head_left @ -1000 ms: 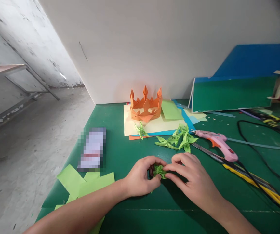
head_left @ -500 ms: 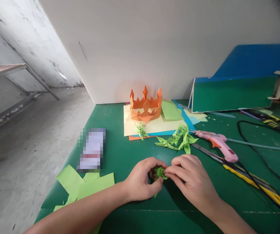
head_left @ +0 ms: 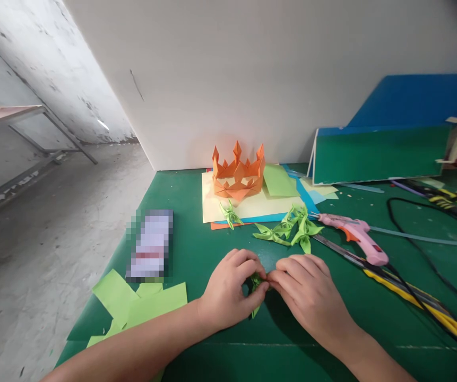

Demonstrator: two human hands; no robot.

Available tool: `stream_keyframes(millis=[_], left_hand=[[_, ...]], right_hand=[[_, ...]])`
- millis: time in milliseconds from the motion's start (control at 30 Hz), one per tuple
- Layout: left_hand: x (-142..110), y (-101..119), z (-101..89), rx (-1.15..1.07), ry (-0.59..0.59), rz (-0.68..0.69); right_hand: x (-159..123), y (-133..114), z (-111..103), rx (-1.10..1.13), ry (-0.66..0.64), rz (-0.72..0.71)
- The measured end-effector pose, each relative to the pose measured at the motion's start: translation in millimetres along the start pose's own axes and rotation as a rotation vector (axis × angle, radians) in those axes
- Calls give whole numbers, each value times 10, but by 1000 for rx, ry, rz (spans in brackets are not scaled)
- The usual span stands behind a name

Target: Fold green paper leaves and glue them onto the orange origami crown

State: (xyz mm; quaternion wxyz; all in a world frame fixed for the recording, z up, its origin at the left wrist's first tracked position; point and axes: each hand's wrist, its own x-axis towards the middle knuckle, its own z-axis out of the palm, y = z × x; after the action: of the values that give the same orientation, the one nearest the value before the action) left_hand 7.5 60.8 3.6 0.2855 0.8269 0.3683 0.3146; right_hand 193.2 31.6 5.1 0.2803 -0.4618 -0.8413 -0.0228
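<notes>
Paper piece (head_left: 256, 311), green and half-hidden, is clamped by left hand (head_left: 232, 289); right hand (head_left: 310, 292) seemingly pinches it.

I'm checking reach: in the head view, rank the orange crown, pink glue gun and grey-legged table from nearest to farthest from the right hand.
1. Pink glue gun: ahead, right.
2. Orange crown: ahead, left.
3. Grey-legged table: far left.

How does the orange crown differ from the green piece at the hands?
The crown stands on the cream sheet, while the green piece is held in the left hand.
The crown is orange and looks larger; the green piece is green and looks smaller.
The crown shows its pointed ring plainly; the green piece is mostly hidden by fingers.
Both look like folded paper.
</notes>
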Motion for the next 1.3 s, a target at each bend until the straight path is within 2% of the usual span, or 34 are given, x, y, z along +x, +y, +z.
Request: stream_keyframes(millis=[100,200,267,500,800,1300], left_hand=[[-1,12,-10,-8,-18,-1],[-18,8,-1,-64,32,-52],[-33,-3,13,-152,48,-100],[-26,-62,44,-417,-37,-176],[36,-94,13,-674,-9,-377],[40,-87,20,-784,-15,-370]], right_hand=[[18,-14,-8,8,-24,9],[33,-18,-21,12,0,18],[38,-16,-29,25,34,34],[36,-4,-22,100,55,89],[39,34,-57,144,79,120],[48,6,-77,-3,88,57]])
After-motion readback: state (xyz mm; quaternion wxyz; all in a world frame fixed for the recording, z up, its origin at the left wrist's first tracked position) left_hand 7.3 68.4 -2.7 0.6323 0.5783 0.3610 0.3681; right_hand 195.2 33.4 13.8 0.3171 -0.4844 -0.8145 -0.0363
